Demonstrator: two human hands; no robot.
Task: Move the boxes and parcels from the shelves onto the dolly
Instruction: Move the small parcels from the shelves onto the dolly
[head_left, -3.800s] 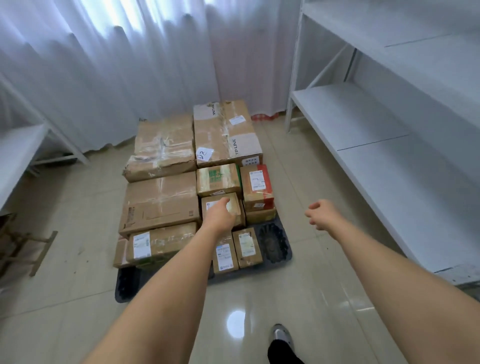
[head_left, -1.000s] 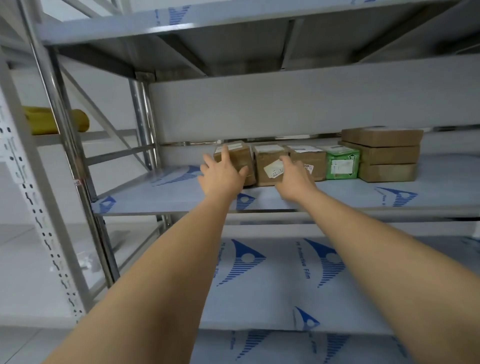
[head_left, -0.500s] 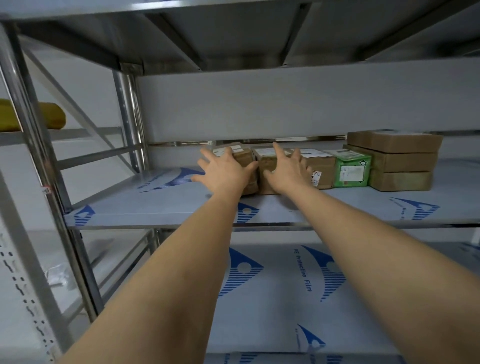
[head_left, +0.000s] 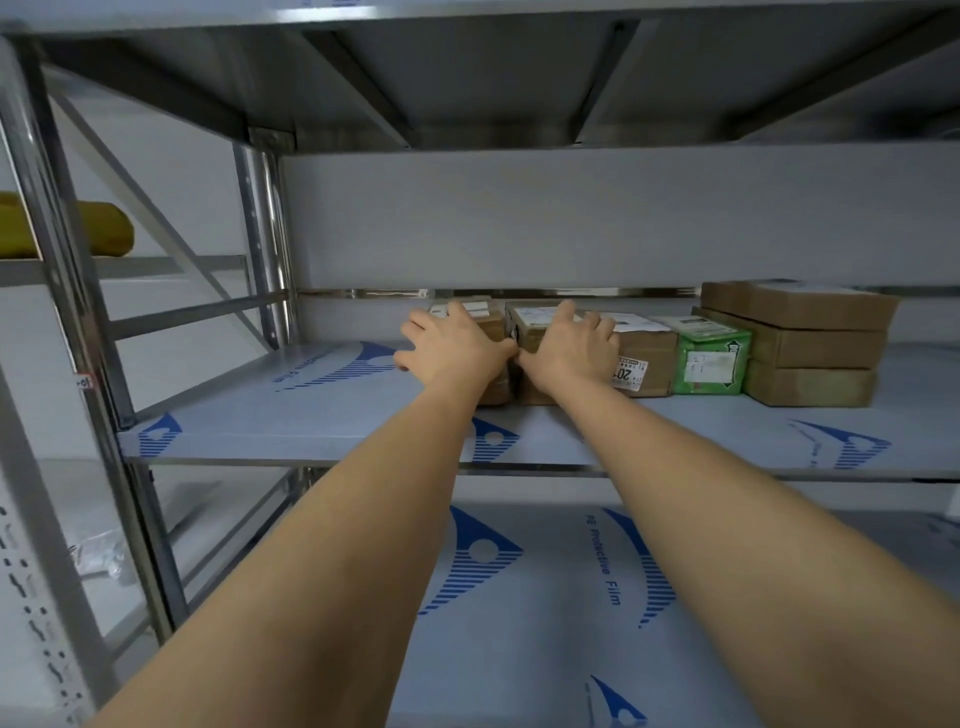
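A row of small parcels stands at the back of the middle shelf (head_left: 311, 415). My left hand (head_left: 457, 343) lies over the leftmost brown box (head_left: 492, 313), fingers reaching across its top. Beside it, thumb to thumb, my right hand (head_left: 571, 345) curls over the top of the second brown box (head_left: 530, 318). To the right follow a third brown box (head_left: 647, 364) with a white label, a green box (head_left: 709, 358), and a stack of three flat brown boxes (head_left: 810, 343). The dolly is out of view.
The shelf above hangs low over the boxes. A steel upright (head_left: 265, 244) and diagonal braces stand to the left. A yellow parcel (head_left: 104, 228) lies on the neighbouring rack at far left. The lower shelf (head_left: 545, 597) carries blue-printed protective film.
I turned from the loaded dolly to the rack. Over the last second both hands reached in and settled onto the two leftmost boxes, fingers now curling over their tops.
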